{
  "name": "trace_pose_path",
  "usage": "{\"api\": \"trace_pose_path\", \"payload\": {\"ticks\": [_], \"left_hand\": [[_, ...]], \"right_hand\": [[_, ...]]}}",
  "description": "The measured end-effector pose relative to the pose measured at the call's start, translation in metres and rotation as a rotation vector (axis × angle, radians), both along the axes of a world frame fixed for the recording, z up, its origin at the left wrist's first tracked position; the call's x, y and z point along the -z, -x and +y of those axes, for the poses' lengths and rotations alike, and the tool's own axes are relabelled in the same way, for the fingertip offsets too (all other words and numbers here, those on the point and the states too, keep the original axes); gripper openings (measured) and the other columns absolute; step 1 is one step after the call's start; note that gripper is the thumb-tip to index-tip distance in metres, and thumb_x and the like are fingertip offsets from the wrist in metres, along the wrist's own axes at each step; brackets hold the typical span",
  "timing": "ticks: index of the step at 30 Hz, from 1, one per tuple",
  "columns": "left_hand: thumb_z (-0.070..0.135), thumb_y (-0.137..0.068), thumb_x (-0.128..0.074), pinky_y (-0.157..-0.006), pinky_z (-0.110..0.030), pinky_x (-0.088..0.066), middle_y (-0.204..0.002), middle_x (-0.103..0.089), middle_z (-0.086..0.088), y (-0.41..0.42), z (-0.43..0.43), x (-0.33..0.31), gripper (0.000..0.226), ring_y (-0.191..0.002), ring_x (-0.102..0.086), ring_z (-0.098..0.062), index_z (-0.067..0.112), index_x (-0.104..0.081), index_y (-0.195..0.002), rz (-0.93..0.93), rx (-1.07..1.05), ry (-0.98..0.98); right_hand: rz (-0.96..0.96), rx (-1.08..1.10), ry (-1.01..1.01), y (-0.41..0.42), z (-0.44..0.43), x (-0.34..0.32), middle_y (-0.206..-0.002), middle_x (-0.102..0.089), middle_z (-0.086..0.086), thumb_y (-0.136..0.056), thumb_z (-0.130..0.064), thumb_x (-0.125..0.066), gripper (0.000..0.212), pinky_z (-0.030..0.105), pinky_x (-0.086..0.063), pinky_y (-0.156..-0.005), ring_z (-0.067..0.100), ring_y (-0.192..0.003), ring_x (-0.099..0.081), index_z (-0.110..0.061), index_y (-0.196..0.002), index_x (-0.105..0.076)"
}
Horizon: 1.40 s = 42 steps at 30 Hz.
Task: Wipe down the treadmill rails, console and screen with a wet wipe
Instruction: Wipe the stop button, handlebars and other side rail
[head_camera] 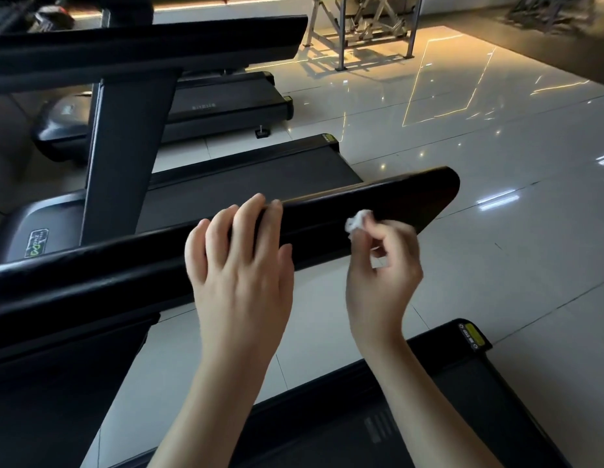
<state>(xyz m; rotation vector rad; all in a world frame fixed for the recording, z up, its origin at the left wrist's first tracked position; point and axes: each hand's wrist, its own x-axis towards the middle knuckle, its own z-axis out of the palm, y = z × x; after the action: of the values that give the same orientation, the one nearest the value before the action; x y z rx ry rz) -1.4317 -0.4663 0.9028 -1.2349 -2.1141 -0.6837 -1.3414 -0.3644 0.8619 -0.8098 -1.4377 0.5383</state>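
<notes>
Gym floor (479, 170) of pale glossy tiles, mirroring warm lights and a thin outlined rectangle (right half of the view). A grey metal rack (358, 25) stands on it at the far end. Three dark treadmills lie side by side: the far treadmill (226, 103), the middle one with its belt (253, 187) and grey post (125, 146), and the near deck (503, 393) at bottom right, which carries a yellow label (472, 334) at its rear corner. A black padded rail (395, 201) crosses the centre diagonally, rising from lower left to a rounded end at right; its top edge catches an orange glint. Left hand (239, 265): fingers nearly straight and slightly spread, laid over the rail's top, gripping nothing. Right hand (385, 268): thumb and fingertips pinch a small crumpled white wipe (358, 221), held at the rail's near face close to the rounded end (slightly blurred; contact with the rail cannot be confirmed).
</notes>
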Motion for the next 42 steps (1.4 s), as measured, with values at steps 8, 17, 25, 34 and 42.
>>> {"api": "trace_pose_path", "payload": {"ticks": [8,17,25,34,42], "left_hand": [[0.021,-0.089,-0.059,-0.100,-0.042,-0.026,-0.116,-0.062,-0.005,-0.003,0.014,0.002,0.032,-0.110,-0.043,-0.024,0.008,-0.064,-0.119,0.007,0.030,-0.019],[0.018,-0.090,-0.060,-0.102,-0.044,-0.028,-0.114,-0.064,-0.004,-0.004,0.019,0.007,0.027,-0.109,-0.045,-0.024,0.010,-0.065,-0.115,0.017,0.006,-0.068],[0.019,-0.092,-0.057,-0.104,-0.047,-0.031,-0.117,-0.064,-0.004,-0.004,0.021,0.011,0.028,-0.111,-0.050,-0.027,0.009,-0.066,-0.116,0.024,-0.002,-0.092],[0.027,-0.090,-0.060,-0.108,-0.048,-0.026,-0.116,-0.063,-0.005,-0.012,0.024,0.009,0.031,-0.112,-0.046,-0.027,0.008,-0.065,-0.115,-0.003,-0.056,-0.065],[0.024,-0.089,-0.060,-0.108,-0.053,-0.030,-0.118,-0.063,-0.006,-0.017,0.026,0.009,0.032,-0.113,-0.048,-0.029,0.007,-0.064,-0.116,-0.008,-0.110,-0.055]], "right_hand": [[0.094,0.038,0.103,-0.009,0.007,0.007,-0.089,-0.066,0.001,-0.089,0.002,-0.067,0.023,0.038,-0.051,-0.065,0.008,-0.084,-0.065,-0.021,-0.090,-0.064],[0.091,0.062,0.258,-0.014,0.010,0.017,-0.092,-0.068,-0.007,-0.089,-0.002,-0.067,0.026,0.046,-0.055,-0.074,0.013,-0.087,-0.068,-0.027,-0.088,-0.062],[0.066,0.003,0.226,-0.018,0.014,0.022,-0.093,-0.069,-0.003,-0.088,-0.001,-0.067,0.028,0.046,-0.054,-0.075,0.019,-0.088,-0.067,-0.029,-0.089,-0.062],[0.034,-0.019,0.023,-0.018,0.020,0.003,-0.091,-0.062,0.005,-0.086,0.006,-0.066,0.010,0.022,-0.050,-0.071,-0.001,-0.087,-0.062,-0.003,-0.088,-0.067],[-0.053,-0.108,-0.078,-0.023,0.026,-0.001,-0.088,-0.062,0.008,-0.087,0.009,-0.067,0.007,0.017,-0.049,-0.073,-0.001,-0.088,-0.061,0.002,-0.084,-0.067]]}}
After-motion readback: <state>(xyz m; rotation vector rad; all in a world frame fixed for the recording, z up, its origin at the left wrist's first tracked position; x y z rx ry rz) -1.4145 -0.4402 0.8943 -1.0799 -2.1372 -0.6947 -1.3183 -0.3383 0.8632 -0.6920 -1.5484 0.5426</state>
